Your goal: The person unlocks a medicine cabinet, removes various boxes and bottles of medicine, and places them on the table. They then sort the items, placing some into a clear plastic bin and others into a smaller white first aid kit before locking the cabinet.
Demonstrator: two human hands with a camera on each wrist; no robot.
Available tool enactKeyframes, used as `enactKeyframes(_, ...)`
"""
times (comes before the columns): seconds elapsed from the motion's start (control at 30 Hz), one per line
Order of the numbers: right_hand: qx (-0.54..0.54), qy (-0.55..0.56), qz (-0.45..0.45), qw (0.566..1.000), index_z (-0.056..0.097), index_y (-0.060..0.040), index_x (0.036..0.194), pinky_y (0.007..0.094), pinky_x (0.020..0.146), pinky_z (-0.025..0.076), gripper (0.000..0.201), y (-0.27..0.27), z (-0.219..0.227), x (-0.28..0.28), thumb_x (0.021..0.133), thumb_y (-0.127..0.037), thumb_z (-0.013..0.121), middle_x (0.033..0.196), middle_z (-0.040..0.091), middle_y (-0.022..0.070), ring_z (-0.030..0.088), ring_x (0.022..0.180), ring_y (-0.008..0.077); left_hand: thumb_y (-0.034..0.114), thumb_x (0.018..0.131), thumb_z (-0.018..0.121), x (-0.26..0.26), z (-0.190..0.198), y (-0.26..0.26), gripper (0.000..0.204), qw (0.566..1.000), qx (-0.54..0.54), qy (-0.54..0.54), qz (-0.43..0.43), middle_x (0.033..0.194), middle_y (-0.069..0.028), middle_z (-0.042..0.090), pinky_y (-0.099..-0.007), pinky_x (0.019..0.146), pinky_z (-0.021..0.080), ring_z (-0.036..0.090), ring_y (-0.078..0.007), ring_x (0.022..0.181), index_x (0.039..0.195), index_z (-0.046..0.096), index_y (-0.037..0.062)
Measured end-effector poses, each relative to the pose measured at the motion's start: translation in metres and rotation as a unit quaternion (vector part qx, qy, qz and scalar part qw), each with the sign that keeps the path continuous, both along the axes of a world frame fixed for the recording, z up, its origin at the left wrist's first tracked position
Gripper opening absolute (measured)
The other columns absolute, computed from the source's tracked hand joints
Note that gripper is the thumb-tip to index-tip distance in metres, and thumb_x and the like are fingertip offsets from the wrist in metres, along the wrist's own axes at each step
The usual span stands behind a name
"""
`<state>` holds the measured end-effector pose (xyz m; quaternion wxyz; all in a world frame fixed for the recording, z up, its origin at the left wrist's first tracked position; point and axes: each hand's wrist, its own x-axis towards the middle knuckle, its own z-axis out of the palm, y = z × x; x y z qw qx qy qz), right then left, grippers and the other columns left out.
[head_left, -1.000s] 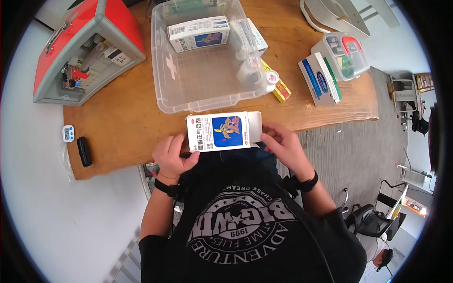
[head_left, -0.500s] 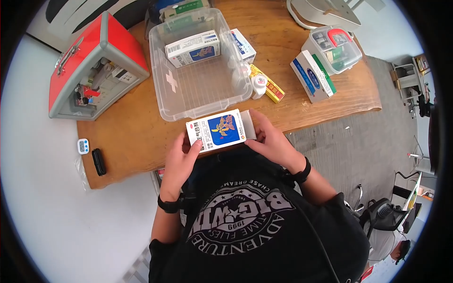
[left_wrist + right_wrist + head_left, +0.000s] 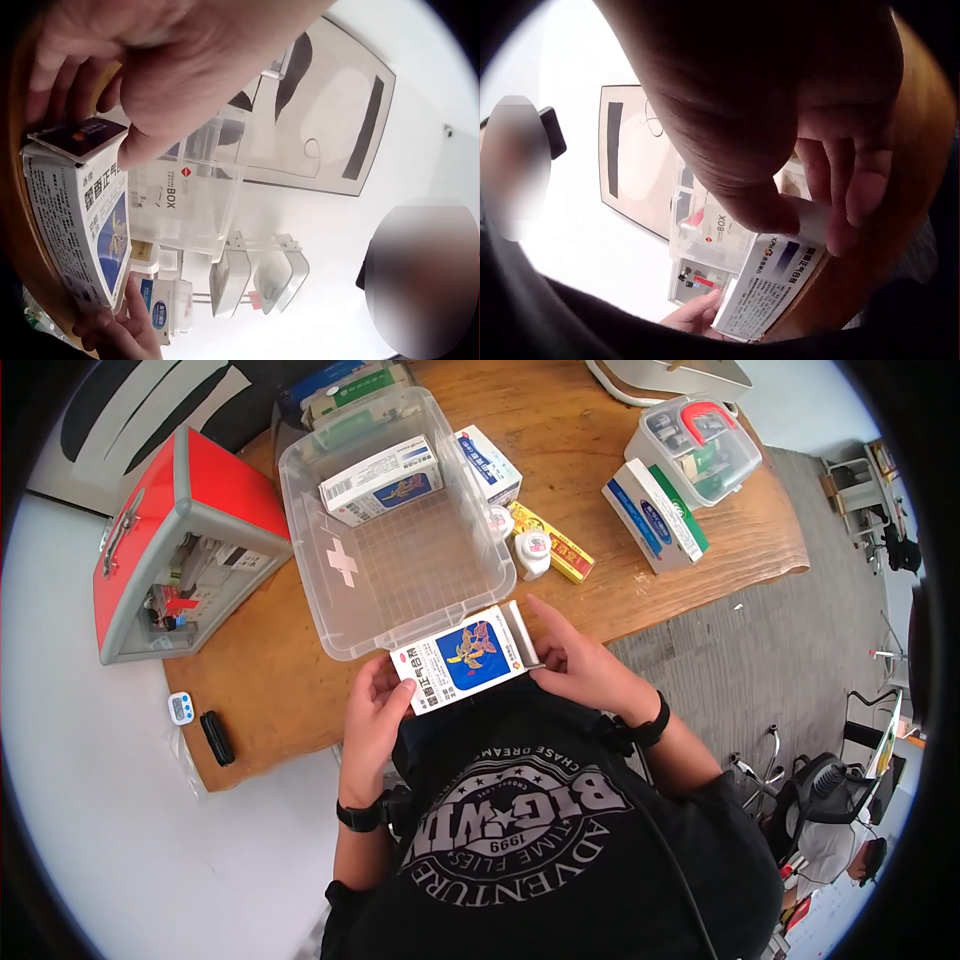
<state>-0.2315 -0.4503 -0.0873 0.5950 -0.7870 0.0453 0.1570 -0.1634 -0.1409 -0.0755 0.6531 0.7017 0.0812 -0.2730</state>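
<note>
A white medicine box with a blue flower panel lies tilted at the table's front edge, between both hands. The left hand grips its left end, thumb on the printed face. At the other end, the right hand pinches the raised end flap between thumb and fingers. The right wrist view shows the right hand over the flap end of the box. In the left wrist view the left hand covers one end of the box.
Behind the hands stands a clear plastic bin holding a similar box. Right of it are a white bottle, a yellow box and a blue-white box. A red cabinet stands left; a small timer lies nearby.
The box has tilted, its right end higher in the head view, and the flap at that end stands more upright. The left thumb has moved onto its face. The head view has shifted.
</note>
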Motion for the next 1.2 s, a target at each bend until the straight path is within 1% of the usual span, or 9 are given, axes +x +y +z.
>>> enactKeyframes(0.2, -0.036, -0.008, -0.034, 0.999, 0.041, -0.0103, 0.160, 0.0334, 0.076, 0.059, 0.077, -0.012, -0.004, -0.008, 0.091, -0.007, 0.075, 0.095, 0.072, 0.0112, 0.072, 0.080, 0.0212, 0.010, 0.103, 0.069, -0.003, -0.006, -0.001, 0.064, 1.000, 0.011, -0.017, 0.013, 0.130, -0.0189, 0.063, -0.0320, 0.088, 0.059, 0.067, -0.0185, 0.110, 0.156, 0.037, -0.0070)
enactKeyframes(0.4, -0.074, 0.009, -0.060, 0.995, 0.053, -0.0117, 0.152, 0.0379, 0.077, 0.059, 0.068, -0.004, 0.009, -0.004, 0.090, -0.016, 0.082, 0.093, 0.069, 0.0113, 0.072, 0.083, 0.0236, 0.010, 0.105, 0.066, 0.005, 0.002, -0.006, 0.049, 0.999, 0.025, 0.000, -0.036, 0.125, -0.0122, 0.067, -0.0286, 0.086, 0.057, 0.066, -0.0134, 0.105, 0.147, 0.049, -0.0075)
enactKeyframes(0.47, -0.171, -0.136, 0.007, 0.976, 0.059, -0.0129, 0.145, 0.0410, 0.078, 0.059, 0.061, -0.007, 0.008, -0.002, 0.089, -0.018, 0.083, 0.098, 0.068, 0.0123, 0.072, 0.088, 0.0292, 0.008, 0.106, 0.062, 0.005, -0.004, -0.005, 0.040, 0.999, 0.008, -0.005, -0.032, 0.123, -0.0096, 0.069, -0.0287, 0.089, 0.056, 0.066, -0.0125, 0.106, 0.142, 0.054, -0.0073)
enactKeyframes(0.6, -0.224, -0.196, 0.047, 0.954, 0.065, -0.0131, 0.135, 0.0423, 0.079, 0.059, 0.050, -0.018, -0.005, -0.001, 0.088, -0.019, 0.082, 0.105, 0.068, 0.0142, 0.071, 0.091, 0.0340, 0.007, 0.107, 0.060, 0.005, -0.003, -0.005, 0.037, 1.000, 0.000, 0.007, -0.020, 0.124, -0.0101, 0.068, -0.0296, 0.094, 0.056, 0.066, -0.0135, 0.108, 0.141, 0.055, -0.0074)
enactKeyframes(0.67, -0.197, -0.162, 0.030, 0.967, 0.068, -0.0120, 0.122, 0.0419, 0.077, 0.058, 0.037, -0.019, -0.008, 0.000, 0.088, -0.019, 0.081, 0.099, 0.069, 0.0130, 0.071, 0.090, 0.0340, 0.007, 0.107, 0.059, 0.007, -0.001, -0.005, 0.038, 0.999, -0.002, 0.025, -0.024, 0.126, -0.0112, 0.068, -0.0309, 0.097, 0.055, 0.067, -0.0150, 0.112, 0.142, 0.054, -0.0073)
enactKeyframes(0.87, -0.222, -0.182, 0.038, 0.957, 0.071, -0.0095, 0.103, 0.0408, 0.070, 0.056, 0.021, -0.015, -0.017, 0.002, 0.089, -0.021, 0.081, 0.086, 0.069, 0.0101, 0.071, 0.082, 0.0301, 0.007, 0.107, 0.059, 0.008, 0.012, -0.011, 0.040, 0.999, 0.014, 0.045, -0.025, 0.133, -0.0130, 0.065, -0.0321, 0.100, 0.054, 0.065, -0.0168, 0.118, 0.144, 0.052, -0.0066)
enactKeyframes(0.97, -0.178, -0.120, -0.047, 0.976, 0.072, -0.0095, 0.101, 0.0399, 0.068, 0.056, 0.020, -0.001, -0.008, 0.004, 0.090, -0.022, 0.081, 0.086, 0.068, 0.0097, 0.070, 0.079, 0.0279, 0.007, 0.106, 0.060, 0.005, 0.004, -0.009, 0.039, 0.999, 0.021, -0.002, -0.036, 0.134, -0.0133, 0.065, -0.0337, 0.103, 0.053, 0.065, -0.0176, 0.120, 0.142, 0.052, -0.0062)
enactKeyframes(1.1, -0.170, -0.111, -0.033, 0.979, 0.073, -0.0090, 0.109, 0.0382, 0.071, 0.057, 0.025, 0.000, -0.017, 0.000, 0.090, -0.022, 0.082, 0.094, 0.068, 0.0105, 0.070, 0.083, 0.0274, 0.006, 0.106, 0.061, 0.002, 0.004, -0.010, 0.040, 0.999, 0.024, -0.009, -0.036, 0.135, -0.0144, 0.065, -0.0348, 0.106, 0.052, 0.064, -0.0185, 0.121, 0.143, 0.052, -0.0061)
enactKeyframes(1.2, -0.176, -0.200, -0.046, 0.963, 0.070, -0.0086, 0.124, 0.0376, 0.075, 0.058, 0.040, 0.002, -0.019, -0.005, 0.089, -0.020, 0.083, 0.106, 0.068, 0.0124, 0.070, 0.089, 0.0260, 0.005, 0.105, 0.061, 0.002, 0.007, -0.012, 0.040, 1.000, 0.012, 0.027, -0.002, 0.136, -0.0153, 0.064, -0.0344, 0.106, 0.051, 0.065, -0.0191, 0.122, 0.143, 0.053, -0.0063)
